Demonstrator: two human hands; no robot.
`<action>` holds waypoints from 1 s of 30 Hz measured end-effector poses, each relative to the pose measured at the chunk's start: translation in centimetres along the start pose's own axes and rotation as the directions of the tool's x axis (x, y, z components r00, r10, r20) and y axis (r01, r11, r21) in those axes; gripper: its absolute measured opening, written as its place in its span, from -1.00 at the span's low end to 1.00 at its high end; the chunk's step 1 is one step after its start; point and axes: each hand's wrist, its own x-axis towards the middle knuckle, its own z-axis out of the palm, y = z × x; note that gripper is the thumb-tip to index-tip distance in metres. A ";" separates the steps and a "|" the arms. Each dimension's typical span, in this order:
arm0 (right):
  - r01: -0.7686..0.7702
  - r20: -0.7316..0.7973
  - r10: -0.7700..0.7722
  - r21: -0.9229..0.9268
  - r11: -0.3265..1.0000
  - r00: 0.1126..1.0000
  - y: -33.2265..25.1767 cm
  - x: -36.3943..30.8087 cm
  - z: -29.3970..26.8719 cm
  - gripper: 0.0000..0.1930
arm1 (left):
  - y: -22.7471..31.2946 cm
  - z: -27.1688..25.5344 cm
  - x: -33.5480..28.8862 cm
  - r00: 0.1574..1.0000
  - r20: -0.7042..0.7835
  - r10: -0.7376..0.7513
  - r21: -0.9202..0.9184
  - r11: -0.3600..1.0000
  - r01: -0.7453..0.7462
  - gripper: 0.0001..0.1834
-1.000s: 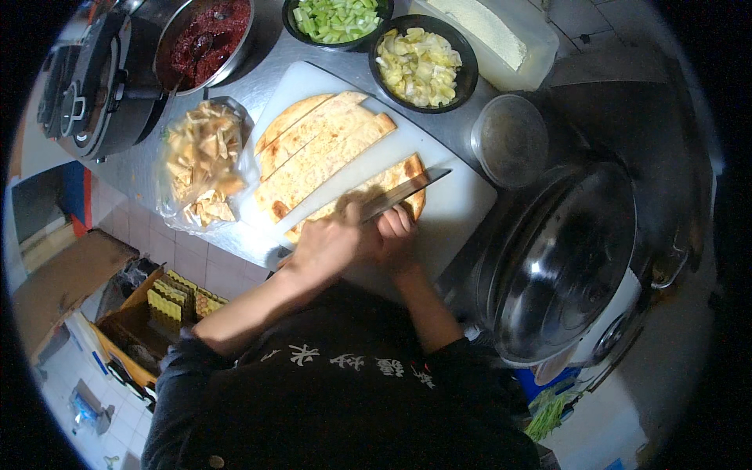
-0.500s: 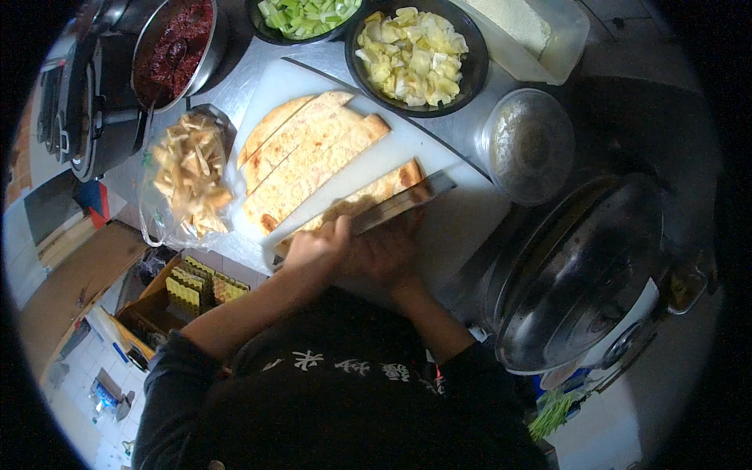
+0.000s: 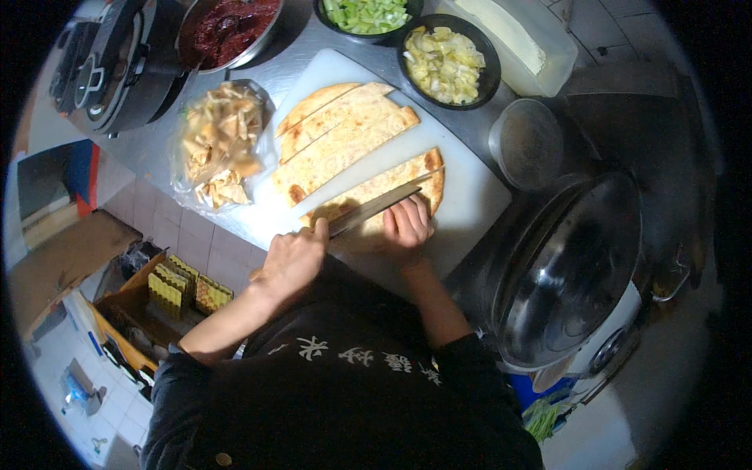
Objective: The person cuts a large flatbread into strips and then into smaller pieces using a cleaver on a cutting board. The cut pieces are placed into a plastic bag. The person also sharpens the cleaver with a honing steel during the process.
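Observation:
A round flatbread [image 3: 345,141], browned in spots, lies cut into long strips on a white cutting board [image 3: 478,184]. Near me, apart from the far strips, is its remaining part, with a cut line along it. My left hand [image 3: 294,254] is closed around the handle of a kitchen knife [image 3: 376,210]. The blade slants up and right over this near part of the bread. Beside the blade, my right hand [image 3: 409,225] presses curled fingers onto the bread's right end. Its thumb is hidden.
Left of the board lies a clear bag of cut bread pieces [image 3: 223,141]. Behind stand a pan of dark red sauce [image 3: 235,31], a bowl of chopped green vegetable [image 3: 364,14], a bowl of pale cabbage [image 3: 444,66] and a plastic tub [image 3: 529,51]. At right are a round container [image 3: 529,145] and a large wok [image 3: 576,274].
The view has shifted, and the things on the counter sit farther right. The knife has turned, showing less of its broad side. My right hand's fingers, dark and mostly hidden before, now show on the bread.

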 end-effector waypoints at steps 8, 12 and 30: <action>-0.069 0.420 0.007 0.131 0.989 0.907 -4.4 0.5 -1.2 -0.77 | -0.1 0.8 -0.7 0.999 0.017 -0.044 -0.036 0.998 0.045 -0.62; -0.131 0.449 0.087 0.068 0.989 0.889 -4.8 0.4 -1.0 -0.74 | -1.0 1.2 -2.1 1.000 -0.006 -0.027 -0.014 1.000 0.027 -0.56; -0.086 0.455 0.085 -0.020 0.996 0.886 -5.7 -1.2 -0.9 -0.76 | -3.3 4.9 -0.5 0.993 -0.112 0.019 -0.121 0.992 -0.033 -0.86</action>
